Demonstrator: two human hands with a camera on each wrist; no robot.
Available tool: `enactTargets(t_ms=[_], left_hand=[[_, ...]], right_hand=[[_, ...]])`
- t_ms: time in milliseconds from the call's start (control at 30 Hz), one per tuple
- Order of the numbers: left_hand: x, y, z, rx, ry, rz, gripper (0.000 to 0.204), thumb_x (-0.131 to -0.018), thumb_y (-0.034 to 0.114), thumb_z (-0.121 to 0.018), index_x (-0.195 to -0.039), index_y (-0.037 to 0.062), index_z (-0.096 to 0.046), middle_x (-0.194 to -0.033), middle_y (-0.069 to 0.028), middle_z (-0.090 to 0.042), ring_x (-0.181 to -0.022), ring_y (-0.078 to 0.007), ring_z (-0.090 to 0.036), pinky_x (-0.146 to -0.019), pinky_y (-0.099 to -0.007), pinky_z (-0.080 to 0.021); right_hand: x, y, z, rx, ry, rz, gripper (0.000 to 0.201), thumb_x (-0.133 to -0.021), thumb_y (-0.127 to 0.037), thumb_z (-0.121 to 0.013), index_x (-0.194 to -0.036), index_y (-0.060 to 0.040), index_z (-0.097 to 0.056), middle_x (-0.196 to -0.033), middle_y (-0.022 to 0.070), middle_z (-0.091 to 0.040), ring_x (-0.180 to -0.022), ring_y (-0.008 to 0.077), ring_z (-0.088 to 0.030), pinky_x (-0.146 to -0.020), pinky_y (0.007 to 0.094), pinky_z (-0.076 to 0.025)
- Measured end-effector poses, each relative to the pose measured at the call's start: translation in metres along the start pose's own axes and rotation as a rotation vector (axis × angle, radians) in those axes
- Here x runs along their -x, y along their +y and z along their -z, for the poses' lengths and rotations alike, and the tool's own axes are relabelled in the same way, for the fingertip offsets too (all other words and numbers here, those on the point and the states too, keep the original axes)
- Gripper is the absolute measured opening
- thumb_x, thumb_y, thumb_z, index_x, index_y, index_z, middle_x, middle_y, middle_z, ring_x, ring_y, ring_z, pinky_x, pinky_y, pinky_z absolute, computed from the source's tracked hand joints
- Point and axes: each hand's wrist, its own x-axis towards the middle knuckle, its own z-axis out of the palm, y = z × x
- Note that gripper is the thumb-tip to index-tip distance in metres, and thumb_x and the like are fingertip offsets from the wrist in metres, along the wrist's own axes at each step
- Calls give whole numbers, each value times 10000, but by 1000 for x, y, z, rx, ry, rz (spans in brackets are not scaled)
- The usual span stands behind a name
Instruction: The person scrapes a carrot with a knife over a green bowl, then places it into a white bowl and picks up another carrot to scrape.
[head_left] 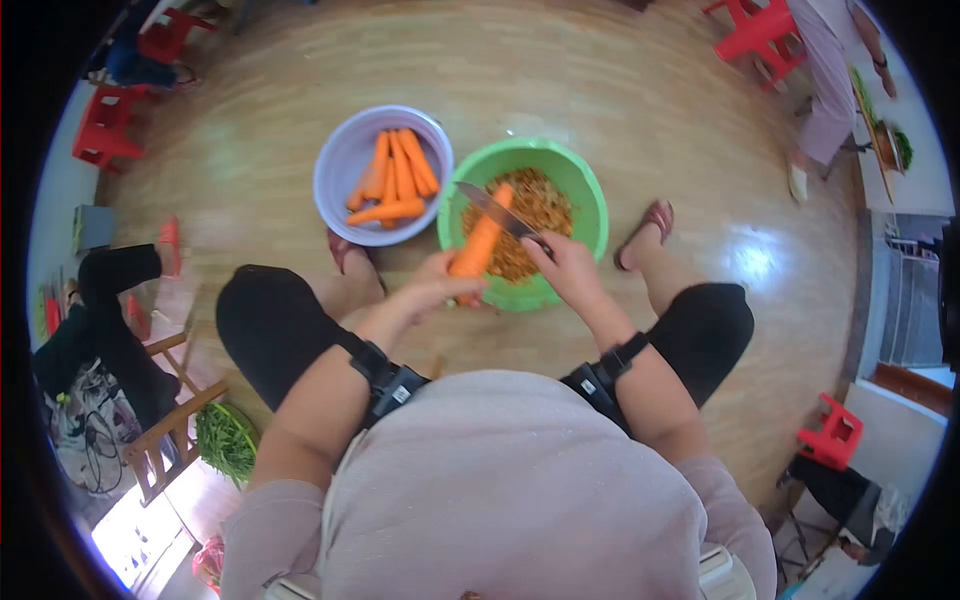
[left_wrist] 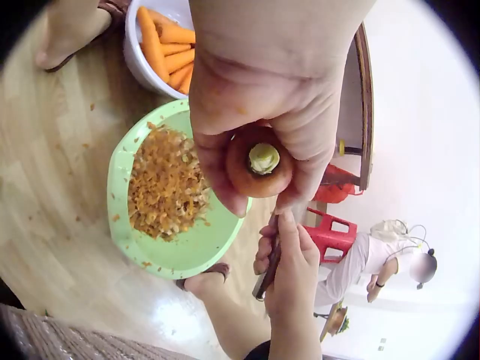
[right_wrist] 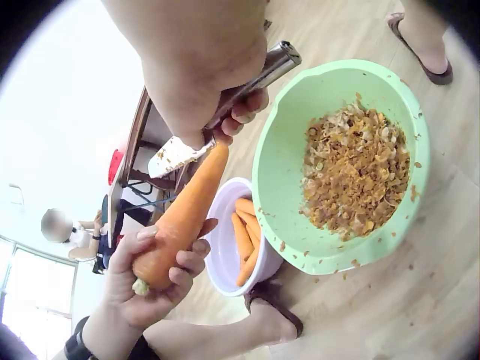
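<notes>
My left hand (head_left: 432, 283) grips a large orange carrot (right_wrist: 182, 217) round its thick stem end, with the tip pointing away. In the left wrist view the carrot's pale green stem stub (left_wrist: 264, 158) faces the camera. My right hand (head_left: 568, 270) holds a knife (head_left: 497, 211) by its dark handle (right_wrist: 259, 84). The blade lies across the carrot near its narrow tip, with orange bits stuck on it in the right wrist view. Below the hands stands a green basin (head_left: 593, 200) with a heap of brown-orange scrapings (right_wrist: 356, 172).
Left of the green basin, a lavender basin (head_left: 330, 190) holds several orange carrots (head_left: 400, 170). My feet in dark red sandals flank the basins. Red stools (head_left: 105, 125) stand along the room's sides, another person (head_left: 825, 85) is at the right, and leafy greens (head_left: 226, 440) sit at the lower left.
</notes>
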Motion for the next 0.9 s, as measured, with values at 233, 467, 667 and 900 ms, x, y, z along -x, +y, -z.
enactTargets(t_ms=[233, 467, 667, 900], left_hand=[[4, 2, -8, 41, 148, -34, 462, -733, 106, -719, -1128, 19, -497, -874, -47, -585, -739, -126, -579, -569, -247, -474], [7, 8, -7, 105, 27, 15, 451, -753, 65, -644, -1165, 34, -464, -901, -58, -575, -716, -123, -562, -536, -240, -448], [9, 12, -7, 86, 67, -11, 477, -766, 55, -619, -1201, 35, -426, -895, -77, -576, -682, -113, -543, -509, -231, -426], [6, 9, -5, 41, 133, -30, 477, -752, 53, -628, -1187, 32, -432, -897, -75, -578, -662, -116, -550, -498, -224, -424]], right_hand=[[10, -20, -8, 34, -75, 124, 340, -874, -410, -572, -775, -96, -657, -630, 120, -598, -586, 309, -599, -510, 398, -458], [12, -16, -13, 163, 11, 225, 377, -846, -472, -570, -759, -121, -676, -631, 93, -617, -561, 280, -606, -504, 392, -474], [2, 8, -5, 317, 41, 84, 423, -847, -500, -555, -734, -109, -671, -599, 115, -608, -566, 306, -613, -501, 404, -478], [10, -14, -8, 228, 25, 158, 444, -853, -500, -549, -691, -99, -649, -583, 125, -600, -548, 312, -608, -497, 416, -477]])
